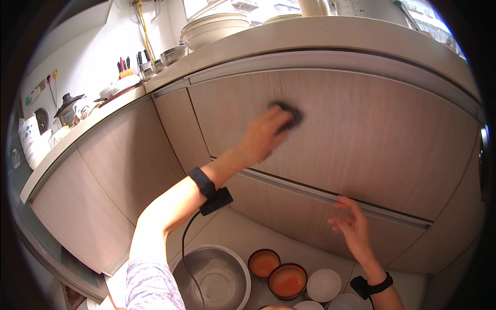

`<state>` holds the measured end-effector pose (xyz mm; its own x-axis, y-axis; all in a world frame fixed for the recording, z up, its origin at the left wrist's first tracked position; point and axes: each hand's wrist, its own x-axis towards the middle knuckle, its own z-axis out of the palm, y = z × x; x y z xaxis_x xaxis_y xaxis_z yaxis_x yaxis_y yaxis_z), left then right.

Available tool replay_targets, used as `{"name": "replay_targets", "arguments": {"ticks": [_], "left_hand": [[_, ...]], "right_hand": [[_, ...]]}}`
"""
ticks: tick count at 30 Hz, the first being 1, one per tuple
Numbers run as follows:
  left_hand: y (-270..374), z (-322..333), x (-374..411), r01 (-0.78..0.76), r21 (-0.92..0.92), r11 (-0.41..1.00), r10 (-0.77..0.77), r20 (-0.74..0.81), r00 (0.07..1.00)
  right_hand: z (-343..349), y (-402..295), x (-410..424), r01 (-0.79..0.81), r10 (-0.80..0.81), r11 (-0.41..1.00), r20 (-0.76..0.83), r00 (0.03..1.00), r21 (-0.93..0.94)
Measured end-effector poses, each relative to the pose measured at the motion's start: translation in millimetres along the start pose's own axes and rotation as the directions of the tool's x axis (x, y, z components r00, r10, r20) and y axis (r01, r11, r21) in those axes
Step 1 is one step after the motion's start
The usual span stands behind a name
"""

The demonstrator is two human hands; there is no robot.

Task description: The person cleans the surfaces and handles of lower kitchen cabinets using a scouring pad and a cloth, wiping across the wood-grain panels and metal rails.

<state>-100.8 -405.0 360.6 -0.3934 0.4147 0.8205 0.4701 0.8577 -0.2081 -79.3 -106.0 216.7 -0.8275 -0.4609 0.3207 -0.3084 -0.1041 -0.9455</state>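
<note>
My left hand grips a dark pad or cloth, blurred, against or just before the wood-grain upper drawer front. Whether the pad touches the panel is hard to tell. To the lower right, my right hand holds nothing, its fingers apart and slightly curled. Its fingertips are beside the metal handle strip above the lower drawer front; contact cannot be made out. Both wrists wear black bands, and a cable runs from the left one.
On the floor are a large metal basin, two orange bowls with dark rims and several white bowls. Overhead, the countertop edge juts out, bearing stacked bowls. Knives and a lidded pot stand at left.
</note>
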Motion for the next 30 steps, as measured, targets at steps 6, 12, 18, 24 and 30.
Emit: {"name": "replay_targets", "arguments": {"ticks": [6,12,18,24,30], "left_hand": [[-8.5,-11.0,21.7,0.233,-0.007,0.973,-0.23,-0.166,0.959],[11.2,-15.8,30.4,0.424,-0.335,0.841,-0.49,-0.14,0.86],[60.9,-4.6,37.5,0.461,-0.852,0.249,-0.67,0.192,0.717],[4.8,-26.8,25.1,0.413,-0.758,0.505,-0.705,-0.086,0.704],[-48.9,-59.6,9.4,0.491,-0.466,0.736,-0.664,-0.357,0.657]], "right_hand": [[18.6,-20.3,6.1,0.119,-0.118,0.99,0.016,0.993,-0.08],[20.0,-68.8,45.7,0.311,-0.335,0.93,-0.101,0.937,-0.198],[75.9,-78.8,104.9,0.494,-0.512,0.853,-0.087,0.854,-0.17],[69.9,-111.3,91.8,0.148,-0.15,0.988,-0.053,0.987,-0.037],[75.0,-107.5,99.9,0.19,-0.186,0.982,-0.162,0.969,0.01]]}}
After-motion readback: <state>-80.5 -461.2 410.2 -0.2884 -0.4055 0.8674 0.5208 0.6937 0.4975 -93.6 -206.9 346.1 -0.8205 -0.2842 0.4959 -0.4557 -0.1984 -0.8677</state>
